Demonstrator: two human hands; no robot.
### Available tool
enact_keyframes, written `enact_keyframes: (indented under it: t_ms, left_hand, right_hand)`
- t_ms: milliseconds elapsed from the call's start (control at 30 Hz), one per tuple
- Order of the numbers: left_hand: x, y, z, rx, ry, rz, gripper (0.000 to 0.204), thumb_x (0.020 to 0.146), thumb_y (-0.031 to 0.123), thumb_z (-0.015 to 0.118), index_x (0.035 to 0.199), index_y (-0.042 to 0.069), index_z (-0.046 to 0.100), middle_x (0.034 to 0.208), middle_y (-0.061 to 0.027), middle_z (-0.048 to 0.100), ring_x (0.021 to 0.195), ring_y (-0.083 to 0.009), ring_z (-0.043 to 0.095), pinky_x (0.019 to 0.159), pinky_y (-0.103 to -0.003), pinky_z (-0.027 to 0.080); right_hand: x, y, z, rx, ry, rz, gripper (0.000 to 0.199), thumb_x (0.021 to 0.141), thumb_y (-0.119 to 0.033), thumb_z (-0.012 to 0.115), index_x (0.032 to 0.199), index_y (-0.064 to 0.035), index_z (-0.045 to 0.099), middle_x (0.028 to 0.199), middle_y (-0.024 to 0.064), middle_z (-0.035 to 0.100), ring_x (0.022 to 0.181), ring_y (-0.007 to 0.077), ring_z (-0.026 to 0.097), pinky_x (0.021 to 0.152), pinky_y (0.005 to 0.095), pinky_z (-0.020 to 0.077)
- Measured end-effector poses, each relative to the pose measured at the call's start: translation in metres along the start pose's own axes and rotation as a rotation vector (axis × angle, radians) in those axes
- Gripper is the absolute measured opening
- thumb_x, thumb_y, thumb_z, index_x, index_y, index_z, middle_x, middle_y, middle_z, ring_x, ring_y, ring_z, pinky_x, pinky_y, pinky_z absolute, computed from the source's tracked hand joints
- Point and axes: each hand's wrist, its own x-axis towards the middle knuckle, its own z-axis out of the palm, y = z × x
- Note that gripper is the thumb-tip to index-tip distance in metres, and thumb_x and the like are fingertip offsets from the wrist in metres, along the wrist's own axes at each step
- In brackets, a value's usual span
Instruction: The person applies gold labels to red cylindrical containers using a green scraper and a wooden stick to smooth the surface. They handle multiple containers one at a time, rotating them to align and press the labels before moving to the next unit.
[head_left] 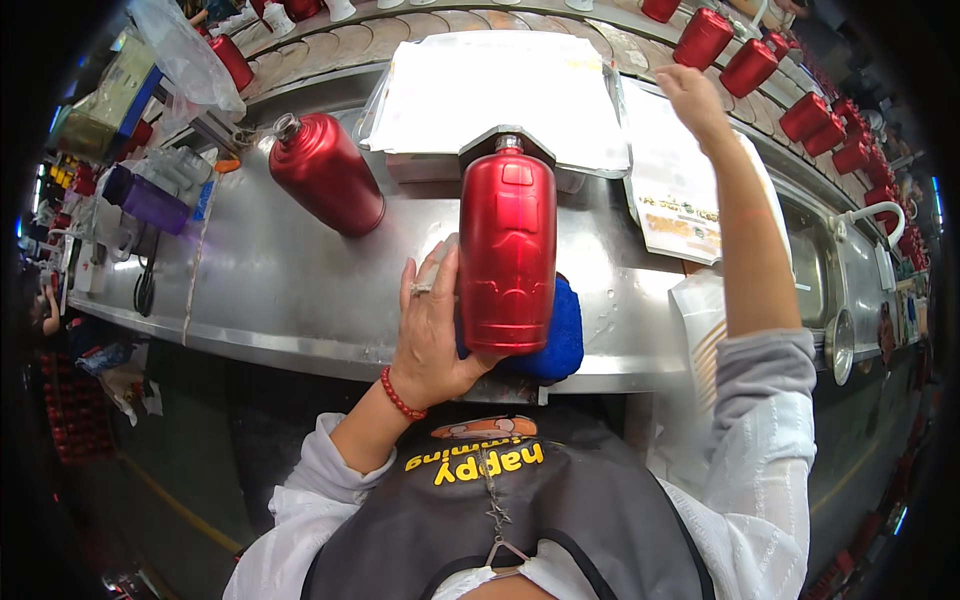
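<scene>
A glossy red metal bottle [508,265] with embossed panels lies in front of me, its bare metal neck pointing away. The neck end meets a dark angular holder [510,135], and a blue padded cloth [563,335] shows beneath the body. Against the bottle's left side, my left hand [428,325] grips it, with the thumb by its near end. Off to the far right, my right hand [697,105] reaches over a stack of printed white sheets [672,205]. Its fingers are bunched together; whatever may be between the tips cannot be made out.
Another red bottle [325,175] stands left on the metal bench [270,290]. A white sheet stack [490,95] lies behind the holder. Left are a purple bottle [148,200] and scissors [145,285]. More red bottles [703,40] line the conveyor [400,38].
</scene>
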Motion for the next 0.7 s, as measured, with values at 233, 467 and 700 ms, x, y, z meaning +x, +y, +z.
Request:
enact_keyframes:
  t_ms: [233,467,700]
  left_hand:
    - [-0.008,-0.004,0.000,-0.033,-0.015,-0.025,0.105,0.088,0.065,0.060,0.152,-0.009,0.024,0.141,-0.0252,0.051,0.134,-0.0462,0.045,0.116,-0.062,0.018]
    - [-0.010,-0.008,0.000,-0.067,-0.057,-0.010,0.105,0.086,0.059,0.067,0.153,-0.009,0.023,0.139,-0.0245,0.052,0.137,-0.0464,0.043,0.117,-0.061,0.015]
    - [0.003,-0.009,-0.008,-0.039,-0.062,-0.007,0.120,0.078,0.057,0.076,0.156,-0.008,0.011,0.133,-0.0250,0.055,0.142,-0.0509,0.034,0.118,-0.063,0.009]
  right_hand:
    - [0.064,0.043,0.107,-0.118,-0.004,0.361,0.047,0.089,-0.048,0.069,0.103,-0.0029,0.076,0.089,0.0150,0.073,0.084,0.0293,0.068,0.077,0.0415,0.0507]
    - [0.073,0.053,0.099,-0.256,0.361,-0.161,0.021,0.086,-0.027,0.068,0.089,-0.0083,0.076,0.096,0.0181,0.068,0.092,0.0396,0.064,0.086,0.0474,0.0524]
    - [-0.008,-0.065,-0.002,-0.088,0.019,-0.671,0.016,0.094,-0.014,0.063,0.090,0.0012,0.060,0.113,0.0133,0.065,0.094,0.0280,0.064,0.084,0.0361,0.0498]
